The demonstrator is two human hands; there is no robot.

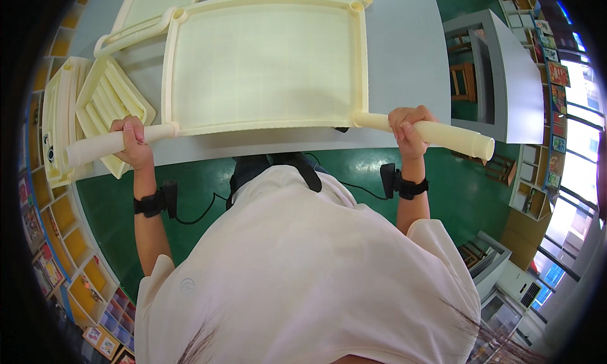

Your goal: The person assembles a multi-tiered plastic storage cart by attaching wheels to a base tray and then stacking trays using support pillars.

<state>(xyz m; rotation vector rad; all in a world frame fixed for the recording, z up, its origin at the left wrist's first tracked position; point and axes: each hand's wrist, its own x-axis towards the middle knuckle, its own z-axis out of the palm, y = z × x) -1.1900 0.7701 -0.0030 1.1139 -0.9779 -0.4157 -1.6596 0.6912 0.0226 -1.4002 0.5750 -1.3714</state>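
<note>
A cream plastic shelf panel (pixel 265 67) with a raised rim and round corner sockets lies at the near edge of the table. From its near left corner a cream tube (pixel 91 150) sticks out toward me, and my left hand (pixel 133 142) is closed around it. A matching tube (pixel 458 138) at the near right corner is gripped by my right hand (pixel 410 129). Both tubes slant outward, their free ends past my fists. Whether they sit fully in the sockets I cannot tell.
More cream panels (pixel 158 6) lie beyond on the grey table (pixel 408 54). At the left stand a slatted cream tray (pixel 117 89) and a cream plastic piece (pixel 60 120) with round holes. A grey-white table (pixel 506 79) is at the right. Shelves (pixel 82 250) line the left side.
</note>
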